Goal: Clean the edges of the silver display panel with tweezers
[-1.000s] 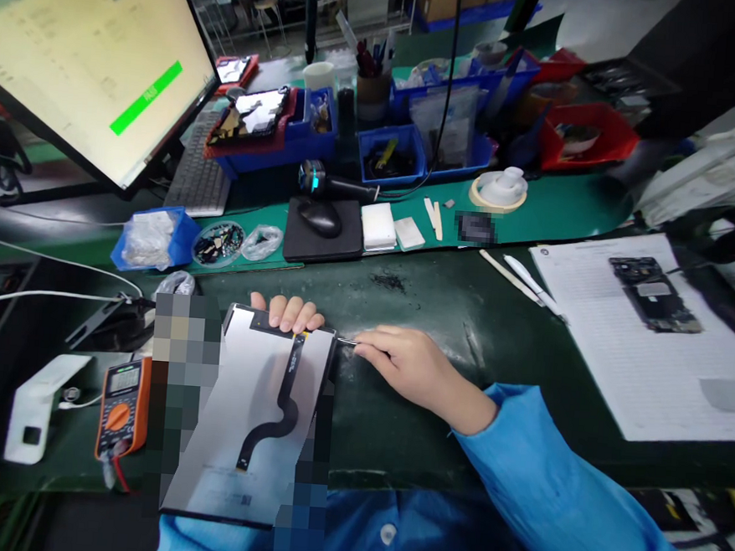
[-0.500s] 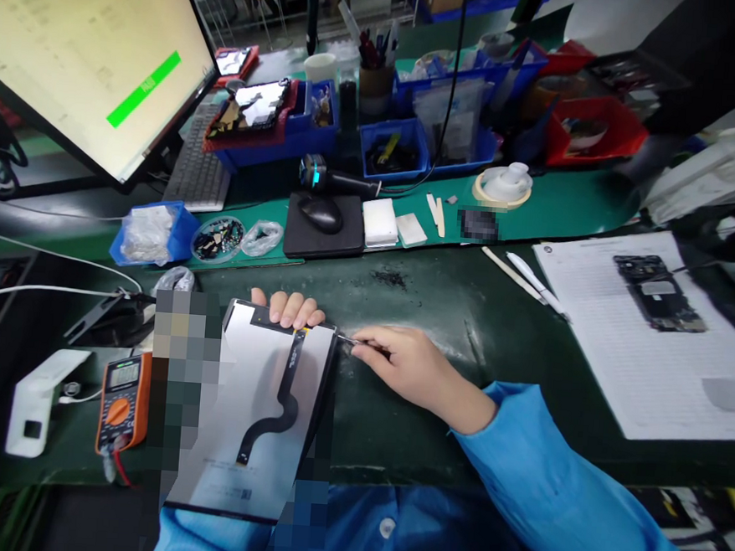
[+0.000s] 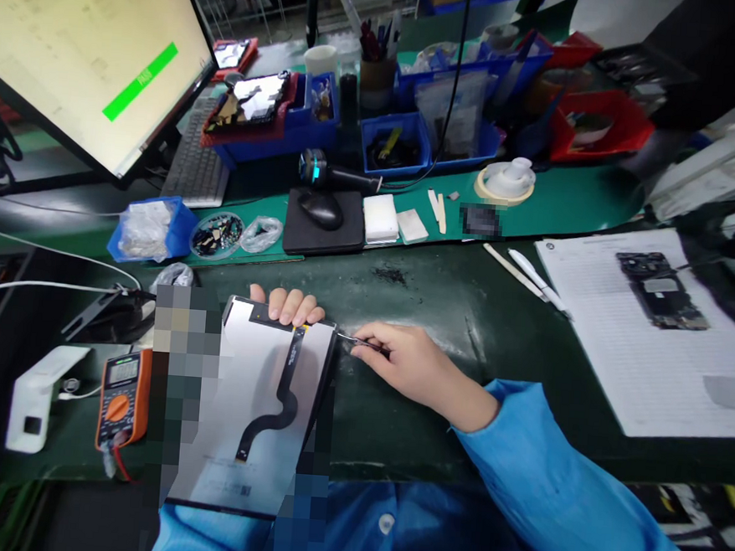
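Observation:
A tablet-sized display panel (image 3: 211,432) is tilted toward me, its silvery back up, with a curved black flex cable (image 3: 287,387) running down it. My left hand (image 3: 293,306) grips the panel's far edge; its fingers curl over the top and the rest is hidden behind it. In a pinch, my right hand (image 3: 415,367) holds a thin metal tool that looks like tweezers (image 3: 369,344). The tool's tip is at the panel's upper right corner; whether it touches cannot be made out.
An orange multimeter (image 3: 123,397) and a white bent plastic piece (image 3: 41,395) lie on the left. Beyond are a mouse (image 3: 320,211), a barcode scanner (image 3: 333,175) and dark crumbs (image 3: 389,274). To the right, a phone chassis (image 3: 662,292) rests on lined paper (image 3: 625,369).
Both hands keep their grips, and the tool stays at the panel's upper right corner. The whole view has shifted very slightly.

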